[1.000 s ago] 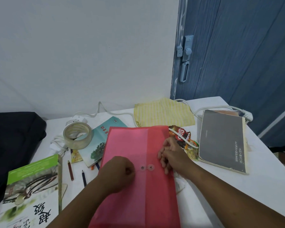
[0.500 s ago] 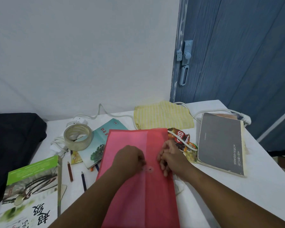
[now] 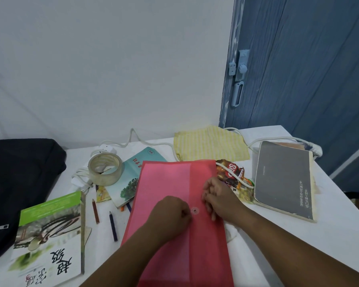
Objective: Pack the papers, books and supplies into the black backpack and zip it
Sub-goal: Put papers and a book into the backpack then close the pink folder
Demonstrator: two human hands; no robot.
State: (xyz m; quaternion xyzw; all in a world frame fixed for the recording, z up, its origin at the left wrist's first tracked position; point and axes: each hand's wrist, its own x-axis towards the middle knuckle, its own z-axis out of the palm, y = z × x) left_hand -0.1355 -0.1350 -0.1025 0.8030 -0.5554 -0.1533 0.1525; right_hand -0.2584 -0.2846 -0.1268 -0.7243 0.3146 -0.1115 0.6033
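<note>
A red plastic document envelope (image 3: 170,183) lies flat in the middle of the white table (image 3: 327,235). My left hand (image 3: 170,216) rests on it in a fist, its fingertips pinched at the round string-clasp button (image 3: 194,210); what they pinch is hidden. My right hand (image 3: 220,197) presses the envelope's flap down just right of the button. The black backpack (image 3: 19,183) lies at the table's left edge. A green-and-white book (image 3: 50,241), a teal book (image 3: 133,172) and a grey book (image 3: 282,179) lie around the envelope.
A tape roll (image 3: 105,168) and white cables (image 3: 81,179) sit behind the teal book. Two pencils (image 3: 113,226) lie left of the envelope. A yellow striped cloth (image 3: 209,146) and snack wrappers (image 3: 230,172) are at the back. A blue door (image 3: 298,69) stands behind.
My left hand has slid right across the envelope and now covers one of the two clasp buttons. My right hand has stayed on the flap.
</note>
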